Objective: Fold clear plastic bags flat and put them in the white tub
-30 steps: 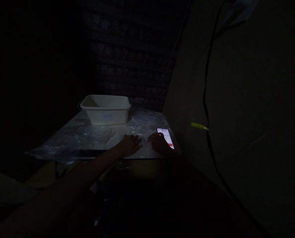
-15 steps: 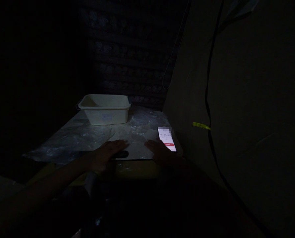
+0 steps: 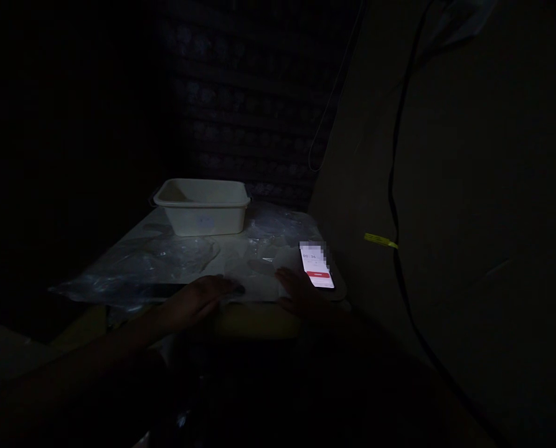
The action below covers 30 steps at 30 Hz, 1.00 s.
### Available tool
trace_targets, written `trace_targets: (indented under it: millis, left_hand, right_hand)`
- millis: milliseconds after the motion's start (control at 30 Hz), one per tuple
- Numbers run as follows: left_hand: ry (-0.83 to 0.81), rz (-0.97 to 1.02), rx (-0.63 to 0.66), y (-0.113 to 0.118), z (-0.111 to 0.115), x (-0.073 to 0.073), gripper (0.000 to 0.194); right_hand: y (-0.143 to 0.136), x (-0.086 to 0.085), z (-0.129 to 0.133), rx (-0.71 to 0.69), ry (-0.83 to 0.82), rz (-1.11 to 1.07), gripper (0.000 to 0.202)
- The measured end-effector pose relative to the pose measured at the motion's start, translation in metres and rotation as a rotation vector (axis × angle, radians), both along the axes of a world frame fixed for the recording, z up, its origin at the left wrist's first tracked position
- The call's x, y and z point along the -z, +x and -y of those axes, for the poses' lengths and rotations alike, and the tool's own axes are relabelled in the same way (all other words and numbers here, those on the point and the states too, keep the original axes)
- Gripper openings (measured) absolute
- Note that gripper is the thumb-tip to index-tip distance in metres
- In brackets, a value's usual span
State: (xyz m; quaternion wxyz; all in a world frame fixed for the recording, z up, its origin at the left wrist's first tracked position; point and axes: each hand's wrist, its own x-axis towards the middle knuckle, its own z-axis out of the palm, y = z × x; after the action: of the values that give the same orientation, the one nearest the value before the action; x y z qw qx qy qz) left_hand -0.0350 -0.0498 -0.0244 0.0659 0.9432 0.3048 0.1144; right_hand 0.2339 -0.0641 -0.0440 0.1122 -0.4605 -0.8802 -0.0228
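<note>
The scene is very dark. My left hand (image 3: 196, 300) lies over the front edge of a pale table, fingers stretched to the right and thumb apart below them. Its fingertips rest on clear plastic film beside the rounded end of a dark bar (image 3: 165, 290) lying along that edge. My right hand (image 3: 297, 291) is open, with its fingers on the film (image 3: 263, 286) at the right. Just beyond its back lies a lit phone (image 3: 317, 266) showing a timer and a red button. Dimness blurs the finer finger detail.
A cream plastic tub (image 3: 205, 219) with a side handle stands farther back on the table. Crumpled clear plastic (image 3: 137, 261) spreads on the left, overhanging the edge. A dark cable (image 3: 392, 180) with a yellow tag (image 3: 379, 240) runs down the right wall (image 3: 474, 186).
My left hand has drawn slightly nearer and its fingers have come down lower, over the bar. A whitish layer of film now shows between the hands. My right hand has barely moved.
</note>
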Motion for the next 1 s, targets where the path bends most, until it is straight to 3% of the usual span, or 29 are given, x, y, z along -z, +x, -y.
trace_targets:
  millis: [133,267,400,533,733,867,1000]
  left_hand:
    - [-0.042,0.044,0.001,-0.003,0.007,-0.005,0.037]
    - [-0.084,0.110,-0.022,0.001,0.007,-0.009,0.036]
    - [-0.157,0.173,-0.144,0.005,0.000,0.001,0.040]
    - [-0.274,0.365,-0.226,0.010,-0.007,0.012,0.029]
    - [-0.491,0.542,-0.435,0.017,-0.010,-0.001,0.028]
    - [-0.536,0.572,-0.620,0.019,-0.016,-0.007,0.025]
    - [-0.554,0.617,-0.674,0.021,-0.024,-0.005,0.024]
  right_hand:
    - [-0.005,0.005,-0.006,-0.052,-0.012,-0.113,0.042]
    - [-0.015,-0.002,-0.015,-0.074,-0.057,-0.207,0.027]
    - [-0.022,-0.016,-0.018,0.016,-0.150,-0.265,0.027]
    - [-0.025,-0.024,-0.016,0.101,-0.272,-0.472,0.026]
    - [-0.031,-0.032,-0.022,0.152,-0.388,-0.672,0.019]
    - [-0.035,-0.032,-0.029,0.205,-0.514,-0.789,0.021]
    - [-0.034,-0.028,-0.033,0.269,-0.549,-0.849,0.023]
